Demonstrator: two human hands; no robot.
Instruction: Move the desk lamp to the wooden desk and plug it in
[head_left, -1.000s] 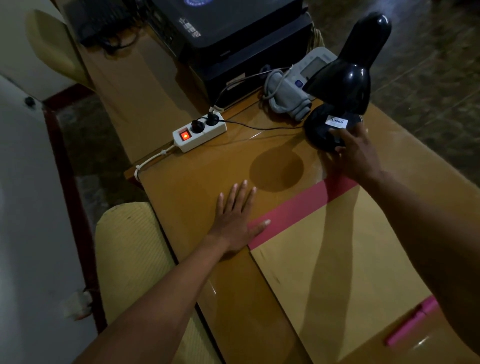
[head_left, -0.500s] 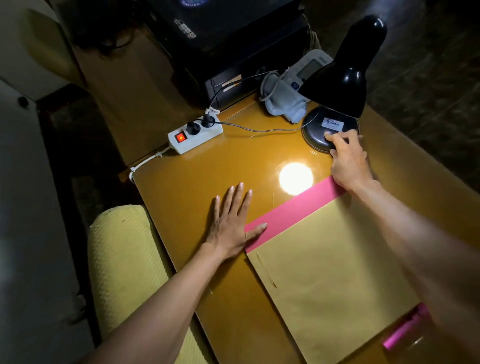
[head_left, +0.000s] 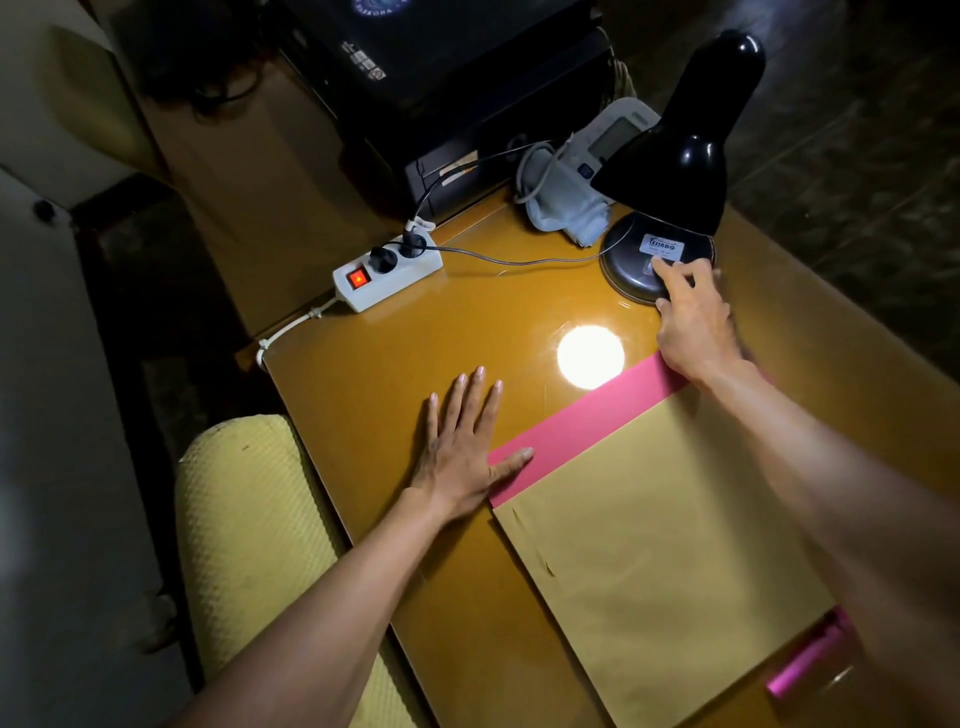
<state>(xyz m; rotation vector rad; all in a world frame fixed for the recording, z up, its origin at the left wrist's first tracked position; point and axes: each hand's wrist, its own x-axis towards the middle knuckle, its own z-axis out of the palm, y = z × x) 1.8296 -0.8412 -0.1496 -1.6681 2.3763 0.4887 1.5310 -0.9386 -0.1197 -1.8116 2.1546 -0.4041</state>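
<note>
**Lamp seated and lit; right hand at the base switch**

We note the desk lamp (head_left: 670, 171) standing upright at the far right of the bench (head_left: 415, 332), its round base (head_left: 631, 267) flat on the glossy top and its black shade tilted down toward us. A bright pool of light (head_left: 590, 356) falls on the bench just in front of the base, so we judge the lamp powered. Its thin cord (head_left: 519, 258) runs left from the base to the power strip (head_left: 387, 274), where a plug sits in a socket and the red rocker glows.

The relation that matters: the base lies directly ahead of the right hand (head_left: 693, 322), at the tips of its fingers (head_left: 662, 267). The forefinger is extended and rests on the top of the base just below the label; the other fingers are loosely curled beside the rim. Nothing is gripped. The left hand (head_left: 462, 452) lies flat, fingers spread, palm down on the bench well to the left, its thumb on the pink folder (head_left: 587, 415) edge; it holds nothing and is clearly the farther hand.

Near the base sit a blood-pressure monitor (head_left: 582, 171) behind it and a tan envelope (head_left: 665, 545) in front.

Judgement: placing and plugging appear done. Any remaining adjustment belongs to the right hand, by a short retreat toward us.
</note>
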